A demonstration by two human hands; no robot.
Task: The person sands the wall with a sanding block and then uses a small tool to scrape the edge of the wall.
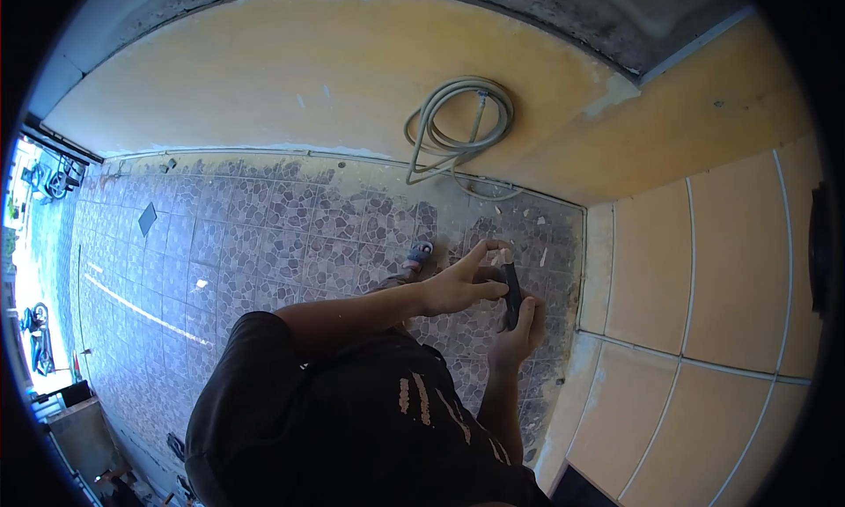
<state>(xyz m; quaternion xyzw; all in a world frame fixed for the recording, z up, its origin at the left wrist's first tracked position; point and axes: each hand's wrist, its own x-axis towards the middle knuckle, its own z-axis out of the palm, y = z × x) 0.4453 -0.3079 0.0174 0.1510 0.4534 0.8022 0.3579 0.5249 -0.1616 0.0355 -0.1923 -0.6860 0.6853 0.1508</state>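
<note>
A slim black object, phone-like and seen nearly edge-on [512,297], is held up between my two hands. My left hand [462,282] reaches in from the left. Its thumb and forefinger are set apart, bearing on the upper part of the object. Around the lower end, my right hand [526,331] is closed, with the thumb along its side. The object's face is turned away, so what is on it cannot be seen. My dark T-shirt [334,419] fills the lower middle of the view.
A coiled hose [462,120] hangs on the yellow wall [290,76]. Pale scraps [528,214] lie near the corner of the tiled floor [290,199]. My sandalled foot [421,252] stands below my left forearm. A grey diamond-shaped piece [148,218] and motorcycles [40,340] are at left.
</note>
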